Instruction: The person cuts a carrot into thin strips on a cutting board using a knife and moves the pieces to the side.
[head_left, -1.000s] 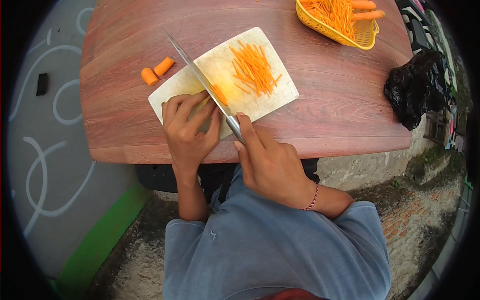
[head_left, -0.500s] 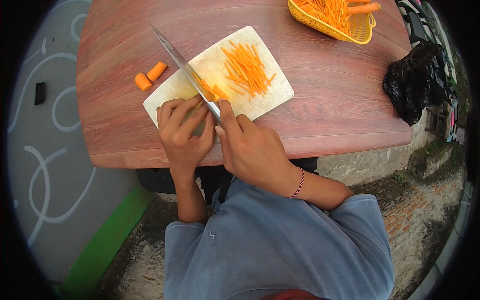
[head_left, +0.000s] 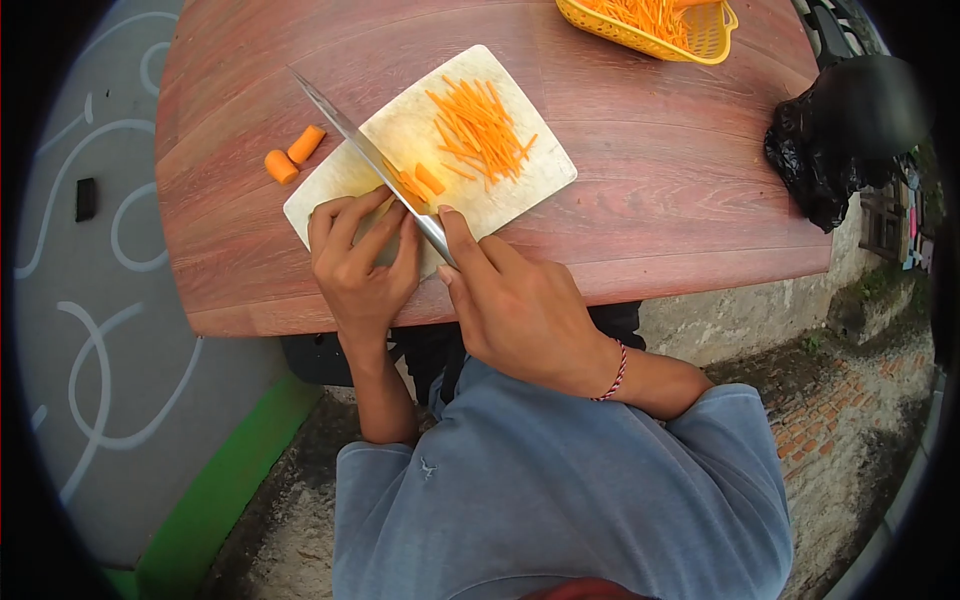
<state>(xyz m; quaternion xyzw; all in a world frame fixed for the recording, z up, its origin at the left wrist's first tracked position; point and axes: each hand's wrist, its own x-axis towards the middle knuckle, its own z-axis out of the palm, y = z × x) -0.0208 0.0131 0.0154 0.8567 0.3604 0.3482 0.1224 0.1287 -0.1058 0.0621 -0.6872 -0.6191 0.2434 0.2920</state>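
Observation:
My right hand (head_left: 530, 315) is closed around the handle of a long kitchen knife (head_left: 372, 158), index finger stretched along the blade's back. The blade lies slantwise across a white cutting board (head_left: 548, 170), its tip past the board's far-left edge. Close against the blade's near side, my left hand (head_left: 362, 265) presses its bent fingertips on a carrot piece, mostly hidden by fingers and knife. Just beyond the blade lie a few cut carrot slices (head_left: 428, 179). Thin carrot strips (head_left: 482, 130) form a loose pile on the board's right half.
Two short carrot chunks (head_left: 281, 166) lie on the wooden table (head_left: 650, 190) left of the board. A yellow basket (head_left: 640, 43) of carrot strips stands at the far edge. On the right sits a black plastic bag (head_left: 800, 165), partly covered by a dark round blur.
The view has shifted slightly, and the basket now sits higher in it. Carrot slices beside the blade have spread a little. A dark blur has appeared over the bag. Both hands keep their grip.

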